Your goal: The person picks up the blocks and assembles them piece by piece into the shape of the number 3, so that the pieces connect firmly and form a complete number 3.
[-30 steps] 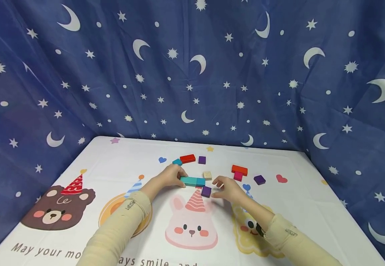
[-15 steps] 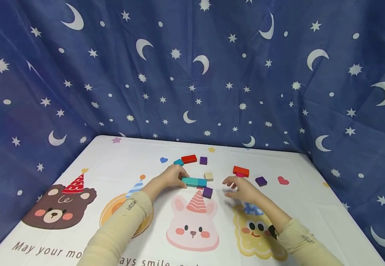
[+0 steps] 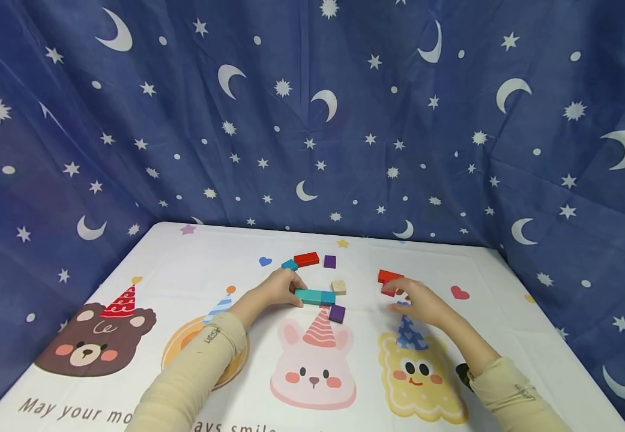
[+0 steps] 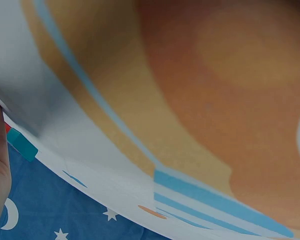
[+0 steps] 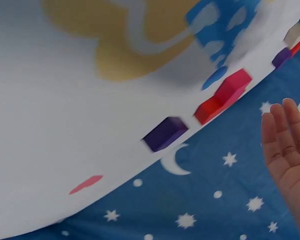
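In the head view my left hand pinches the left end of a long turquoise block. A blue cube adjoins that block's right end. A purple cube lies in front and a beige cube behind. My right hand hovers with fingers spread, fingertips near a red block and the pink block against it. Contact with the pink one is unclear. The right wrist view shows the fingers fairly straight, plus a purple block that the hand hides from the head view.
At the back of the white cloth-covered table lie a long red block, a teal block and a purple cube. A blue star-and-moon curtain stands behind the table.
My right hand has moved rightward from beside the front purple cube to the red and pink blocks. My left hand has stayed at the turquoise block.
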Demonstrator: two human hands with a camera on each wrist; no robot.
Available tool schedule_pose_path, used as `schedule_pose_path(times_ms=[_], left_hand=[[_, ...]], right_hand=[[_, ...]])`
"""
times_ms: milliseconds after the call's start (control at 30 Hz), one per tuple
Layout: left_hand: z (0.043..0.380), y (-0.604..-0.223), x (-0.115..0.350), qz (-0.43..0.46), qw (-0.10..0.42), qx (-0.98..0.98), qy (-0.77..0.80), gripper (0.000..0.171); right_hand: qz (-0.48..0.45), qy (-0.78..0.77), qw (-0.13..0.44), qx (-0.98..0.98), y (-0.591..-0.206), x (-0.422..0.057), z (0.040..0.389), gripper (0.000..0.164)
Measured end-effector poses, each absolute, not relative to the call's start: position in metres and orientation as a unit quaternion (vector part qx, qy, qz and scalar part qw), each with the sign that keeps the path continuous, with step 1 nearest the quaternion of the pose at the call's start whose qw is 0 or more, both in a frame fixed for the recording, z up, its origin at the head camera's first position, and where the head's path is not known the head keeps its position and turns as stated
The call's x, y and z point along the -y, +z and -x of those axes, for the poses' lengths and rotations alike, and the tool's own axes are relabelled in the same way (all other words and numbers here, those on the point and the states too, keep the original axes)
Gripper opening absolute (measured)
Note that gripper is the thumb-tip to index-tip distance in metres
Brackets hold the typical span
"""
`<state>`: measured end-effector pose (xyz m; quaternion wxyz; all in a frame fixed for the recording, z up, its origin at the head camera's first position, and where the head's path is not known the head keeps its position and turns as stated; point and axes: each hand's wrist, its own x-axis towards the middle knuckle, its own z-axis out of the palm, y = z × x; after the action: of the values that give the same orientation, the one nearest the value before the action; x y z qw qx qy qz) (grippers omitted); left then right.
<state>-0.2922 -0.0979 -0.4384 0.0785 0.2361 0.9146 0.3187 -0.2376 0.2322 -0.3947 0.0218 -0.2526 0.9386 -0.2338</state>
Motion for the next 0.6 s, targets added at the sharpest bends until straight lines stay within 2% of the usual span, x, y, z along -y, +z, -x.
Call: schedule_pose_path(times_ms=[333,600], left_hand=[[0.293,-0.438,0.098,-0.247,0.076,-0.914,0.313,0.032],[0.293,-0.438,0.097,-0.246,0.078,-0.914,0.312,0.032]], right_hand=[[0.24,-0.215,0.013,-0.947,-0.401,-0.258,0.241,0.033],[0.25,-0.2,-0.031,-0.947,-0.409,-0.275,0.247,0.032]])
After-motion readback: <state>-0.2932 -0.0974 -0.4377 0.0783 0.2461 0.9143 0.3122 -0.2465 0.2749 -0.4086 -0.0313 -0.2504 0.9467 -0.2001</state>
